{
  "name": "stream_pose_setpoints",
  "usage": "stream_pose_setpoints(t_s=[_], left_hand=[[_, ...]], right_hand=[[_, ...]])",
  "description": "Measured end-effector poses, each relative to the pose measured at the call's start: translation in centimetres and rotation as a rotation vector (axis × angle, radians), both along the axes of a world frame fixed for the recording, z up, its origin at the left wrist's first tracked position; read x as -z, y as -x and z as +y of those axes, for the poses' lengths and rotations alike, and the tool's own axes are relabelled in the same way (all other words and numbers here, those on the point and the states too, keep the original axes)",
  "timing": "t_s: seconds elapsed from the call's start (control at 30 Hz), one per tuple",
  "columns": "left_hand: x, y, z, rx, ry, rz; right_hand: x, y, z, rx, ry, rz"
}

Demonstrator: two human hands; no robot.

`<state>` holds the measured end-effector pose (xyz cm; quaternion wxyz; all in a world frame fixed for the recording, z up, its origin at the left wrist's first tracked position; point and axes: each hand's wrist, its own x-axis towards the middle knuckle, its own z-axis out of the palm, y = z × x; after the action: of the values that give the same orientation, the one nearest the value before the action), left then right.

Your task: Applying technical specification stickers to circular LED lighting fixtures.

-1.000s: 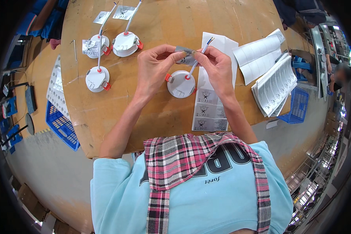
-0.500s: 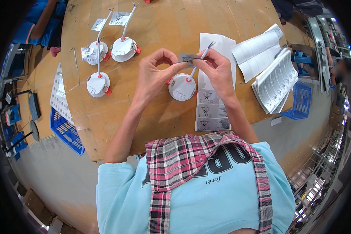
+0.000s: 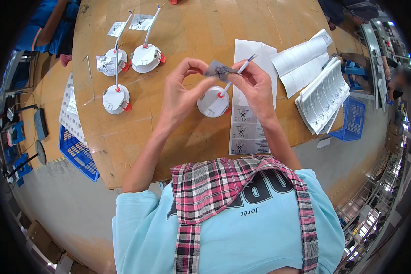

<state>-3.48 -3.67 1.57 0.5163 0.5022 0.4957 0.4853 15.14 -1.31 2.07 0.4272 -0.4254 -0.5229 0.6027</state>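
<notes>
A silver-grey sticker label [image 3: 220, 71] is wrapped at one end against the white cable [image 3: 243, 66] of a round white downlight [image 3: 211, 104]. My right hand [image 3: 255, 91] is closed, pinching the label and cable together between thumb and fingers. At the label's other end is my left hand [image 3: 183, 91], its thumb and forefinger curled at the edge; the thumb is slightly blurred. The downlight lies on the table below both hands, its cable rising through a red grommet. Beside it, partly under my right forearm, lies a sheet of grey labels [image 3: 243, 129].
On the left stand three more downlights [image 3: 115, 99], cables up, some with labels attached. To the right lie a folded backing sheet [image 3: 301, 64] and a stack of label sheets [image 3: 322, 98]. Blue baskets [image 3: 353, 118] sit beyond the wooden table's [image 3: 182, 150] edges.
The label has turned and spread out, showing more of its printed face. My left thumb has drawn down from it, and the cable tip leans further right.
</notes>
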Motion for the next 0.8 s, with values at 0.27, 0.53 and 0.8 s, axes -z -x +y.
stream_pose_setpoints(t_s=[0.27, 0.53, 0.8], left_hand=[[0.8, -1.4, -3.0, 0.023, -0.139, 0.47], [1.5, -0.4, -2.9, -0.263, -0.496, 0.515], [2.2, -0.3, -2.4, -0.369, -0.639, 0.538]], right_hand=[[-1.3, 0.2, -1.6, -0.051, -0.356, -0.038], [-4.1, -0.6, -3.5, -0.209, -0.808, -0.371], [-4.0, -0.4, -4.1, -0.234, -0.973, -0.428]])
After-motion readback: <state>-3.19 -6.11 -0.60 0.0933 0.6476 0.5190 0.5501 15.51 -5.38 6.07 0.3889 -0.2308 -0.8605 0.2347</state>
